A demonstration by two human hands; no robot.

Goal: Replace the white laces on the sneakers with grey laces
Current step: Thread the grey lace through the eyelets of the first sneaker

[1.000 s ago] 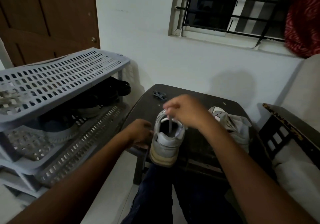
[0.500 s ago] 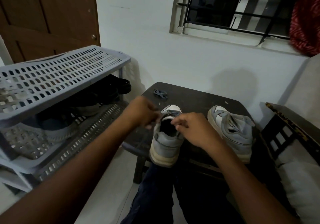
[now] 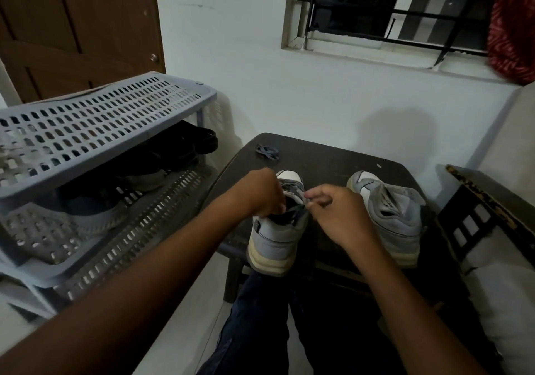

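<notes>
Two grey-and-white sneakers stand on a small dark table (image 3: 327, 154), heels toward me. The left sneaker (image 3: 276, 237) sits at the near edge, and both hands work at its top. My left hand (image 3: 262, 192) is closed at the left side of the tongue and eyelets. My right hand (image 3: 337, 214) pinches a lace end at the right side of the opening. Which colour that lace has, I cannot tell. The right sneaker (image 3: 389, 215) stands untouched beside it. A bundled grey lace (image 3: 267, 152) lies at the table's far left.
A grey perforated plastic shoe rack (image 3: 95, 119) with several shoes stands close on the left. A white wall and barred window are behind the table. A dark wooden frame (image 3: 474, 209) and a white cushion are on the right. My legs are under the table's near edge.
My right hand came down from above the sneaker's opening to its right side. My left hand moved from the sneaker's left flank up to the tongue and eyelets.
</notes>
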